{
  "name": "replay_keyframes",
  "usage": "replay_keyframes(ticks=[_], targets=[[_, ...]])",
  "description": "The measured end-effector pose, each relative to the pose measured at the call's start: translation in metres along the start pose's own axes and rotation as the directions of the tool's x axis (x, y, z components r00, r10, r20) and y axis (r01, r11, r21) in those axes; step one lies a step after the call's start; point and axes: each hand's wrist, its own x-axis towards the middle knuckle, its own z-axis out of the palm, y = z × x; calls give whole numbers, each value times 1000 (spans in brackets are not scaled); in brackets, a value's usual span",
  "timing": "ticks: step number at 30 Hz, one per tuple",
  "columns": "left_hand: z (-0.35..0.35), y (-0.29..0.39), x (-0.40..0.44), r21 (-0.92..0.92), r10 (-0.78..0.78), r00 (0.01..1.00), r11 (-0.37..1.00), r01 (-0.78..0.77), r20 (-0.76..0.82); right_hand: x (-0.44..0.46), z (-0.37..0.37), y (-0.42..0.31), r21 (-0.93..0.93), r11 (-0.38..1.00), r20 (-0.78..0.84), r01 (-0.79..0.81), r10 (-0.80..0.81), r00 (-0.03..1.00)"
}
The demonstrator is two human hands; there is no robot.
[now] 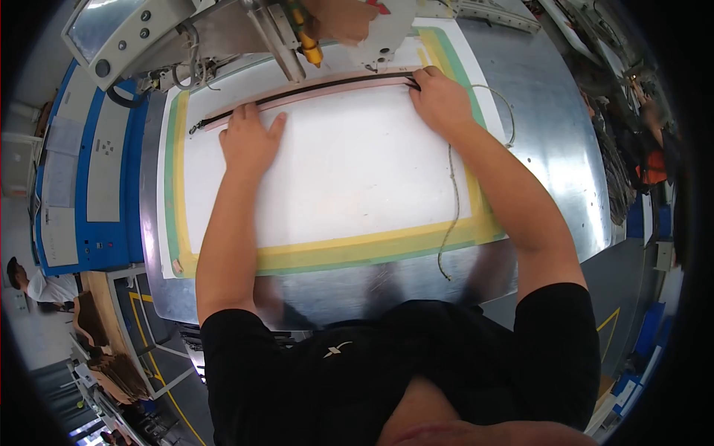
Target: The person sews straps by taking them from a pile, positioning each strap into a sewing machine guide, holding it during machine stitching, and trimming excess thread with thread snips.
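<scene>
A long narrow black strap (320, 89) lies across a pinkish strip (349, 87) near the far side of the white sheet. At its left end is a small metal fitting that looks like a clip (195, 128). My left hand (251, 145) rests on the sheet with its thumb spread, fingertips touching the near edge of the strip and strap. My right hand (444, 102) has its fingers closed on the strap's right end, where a short black end sticks out. A thin cord (454, 186) runs from beside my right forearm down over the sheet.
Yellow and green tape (357, 234) borders the white sheet on a metal table (554, 149). Above the strap hangs a machine head with a yellow-tipped part (312, 53). A blue cabinet (100, 149) stands left; another person (48, 286) is beyond it.
</scene>
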Motion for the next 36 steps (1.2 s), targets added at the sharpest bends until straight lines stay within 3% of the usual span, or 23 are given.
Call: replay_keyframes(ticks=[9,23,27,31,36], targets=[[7,-81,1,60,37,997,998,-33,-63,2,5,19,-19,1000,23,9,-9,1000],[0,23,4,-72,316,949,946,-315,-5,-8,-27,138,-143,987,-53,-73,66,996],[-3,52,4,-117,397,918,911,-396,-12,-4,-29,141,-245,950,-44,-193,188,981],[-1,83,9,-167,445,896,884,-437,12,4,-16,118,-132,989,-38,-64,60,998],[6,136,14,-197,521,853,838,-509,10,8,-7,70,-151,988,53,-33,42,998]])
